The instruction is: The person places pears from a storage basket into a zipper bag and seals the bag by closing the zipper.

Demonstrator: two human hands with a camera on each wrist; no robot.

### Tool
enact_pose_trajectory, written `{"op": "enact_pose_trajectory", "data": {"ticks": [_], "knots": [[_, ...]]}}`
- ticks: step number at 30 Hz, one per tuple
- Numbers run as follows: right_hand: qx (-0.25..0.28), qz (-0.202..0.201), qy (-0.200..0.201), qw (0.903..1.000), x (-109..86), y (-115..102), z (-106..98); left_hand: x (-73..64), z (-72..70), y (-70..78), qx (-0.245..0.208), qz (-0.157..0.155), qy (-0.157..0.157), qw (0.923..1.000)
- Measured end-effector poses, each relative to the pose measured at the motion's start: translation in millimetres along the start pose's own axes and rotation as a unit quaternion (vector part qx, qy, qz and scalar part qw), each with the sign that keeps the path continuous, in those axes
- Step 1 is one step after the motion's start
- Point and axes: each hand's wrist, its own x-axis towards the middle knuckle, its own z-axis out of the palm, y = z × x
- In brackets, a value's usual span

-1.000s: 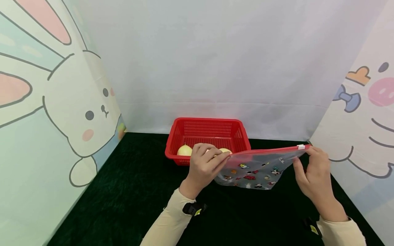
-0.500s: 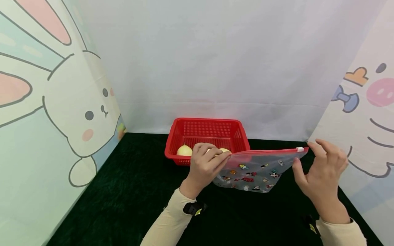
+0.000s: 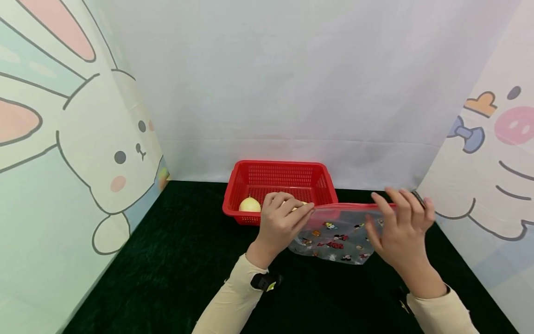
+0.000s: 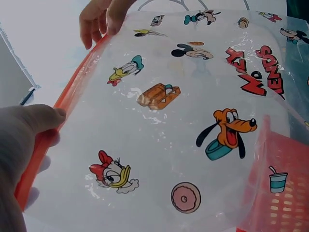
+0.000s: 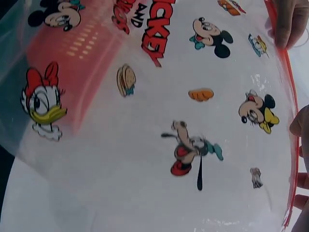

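My left hand [image 3: 279, 220] pinches the left end of a clear zip bag's red top strip, thumb on the near face in the left wrist view. The zip bag [image 3: 333, 236] hangs below it, printed with colourful cartoon characters and food. My right hand [image 3: 402, 227] is at the bag's right part, fingers spread and fairly straight, overlapping the red strip [image 5: 293, 96]. The white slider is hidden. Behind the bag and left hand stands a red basket [image 3: 279, 163], with a pale yellow, pear-like fruit [image 3: 250, 204] at its front left. More pale fruit shows partly behind the left fingers.
A dark green cloth [image 3: 179, 250] covers the table. A white backdrop [image 3: 288, 83] rises behind the basket. Side panels carry a printed rabbit [image 3: 112, 153] at left and another cartoon figure [image 3: 471, 185] at right.
My right hand let go of the zip's right end, opened its fingers and moved left over the bag. The white slider went out of sight. My left hand kept its grip, nearly still.
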Motion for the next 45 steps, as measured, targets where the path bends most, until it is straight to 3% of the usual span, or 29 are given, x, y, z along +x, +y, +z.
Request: {"op": "enact_pose_trajectory", "data": {"ticks": [9, 19, 38, 45], "knots": [[0.055, -0.036, -0.069, 0.9954, -15.7, -6, 16, 0.6, 1.8, 0.3, 0.0, -0.011, -0.005, 0.9999], [0.059, -0.066, -0.039, 0.9953, -21.7, -11, 25, 0.3, 2.4, -1.2, 0.006, -0.017, -0.013, 0.9998], [0.057, -0.047, -0.053, 0.9958, -20.2, -11, 29, 2.6, 0.8, 4.3, 0.003, -0.008, -0.049, 0.9988], [0.06, -0.053, -0.049, 0.9956, -16.6, -9, 25, 7.7, -7.6, 7.7, -0.043, -0.023, -0.105, 0.9933]]}}
